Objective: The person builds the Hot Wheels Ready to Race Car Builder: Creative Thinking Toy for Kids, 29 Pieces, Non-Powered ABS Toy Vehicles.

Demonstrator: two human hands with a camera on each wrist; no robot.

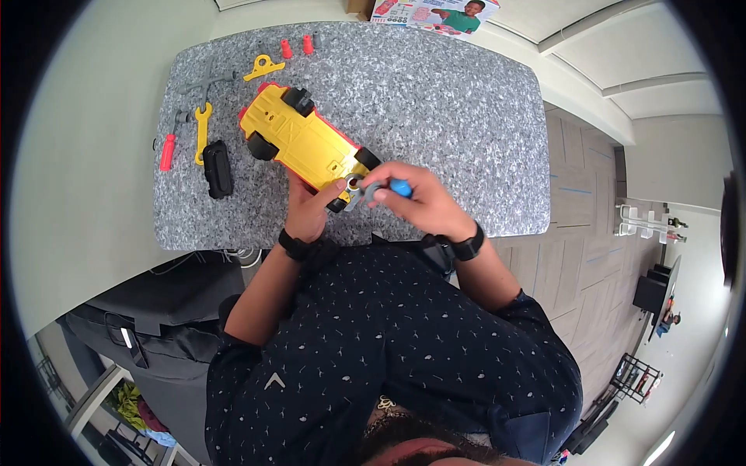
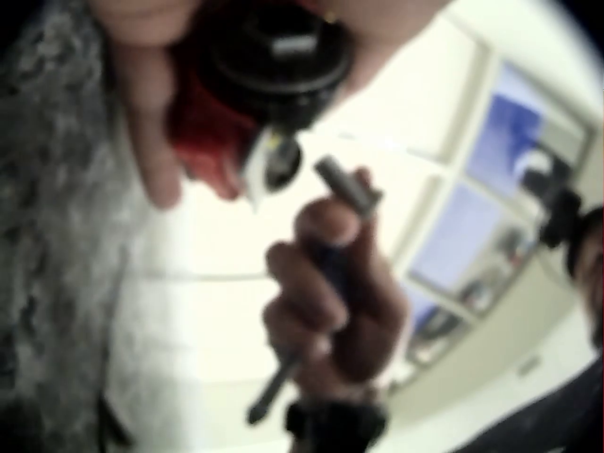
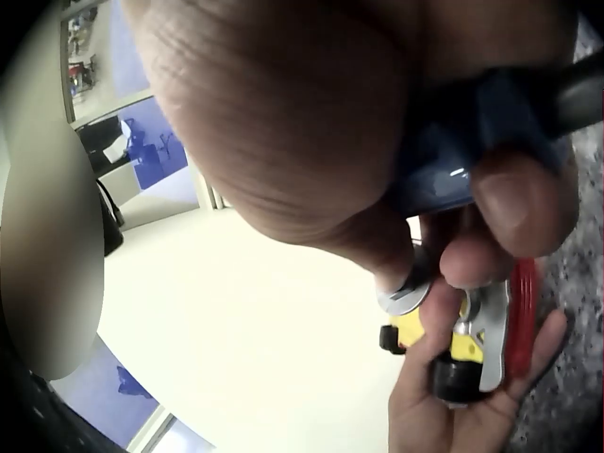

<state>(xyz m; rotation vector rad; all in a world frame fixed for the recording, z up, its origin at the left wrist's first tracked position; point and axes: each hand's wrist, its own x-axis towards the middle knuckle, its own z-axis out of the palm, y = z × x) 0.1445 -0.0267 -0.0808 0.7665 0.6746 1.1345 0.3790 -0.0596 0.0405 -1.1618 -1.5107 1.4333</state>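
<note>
A toy car (image 1: 299, 136) lies upside down, its yellow underside up, with a red body and black wheels. My left hand (image 1: 309, 211) grips its near end, the thumb beside a round opening with grey parts around it. Just to the right, my right hand (image 1: 423, 200) pinches a grey slotted screw (image 3: 406, 297) between thumb and finger. The same hand keeps a blue-handled screwdriver (image 3: 434, 184) tucked in its curled fingers; the shaft (image 2: 272, 392) sticks out below the hand in the left wrist view. A small gap separates the screw from the car there.
To the left on the speckled grey table (image 1: 466, 124) lie a yellow wrench (image 1: 203, 128), a grey cross-shaped tool (image 1: 207, 81), a red-handled tool (image 1: 168, 151) and a black part (image 1: 218, 171). Farther back are a yellow piece (image 1: 264, 67), red cone-shaped pieces (image 1: 308, 45) and a printed box (image 1: 435, 12).
</note>
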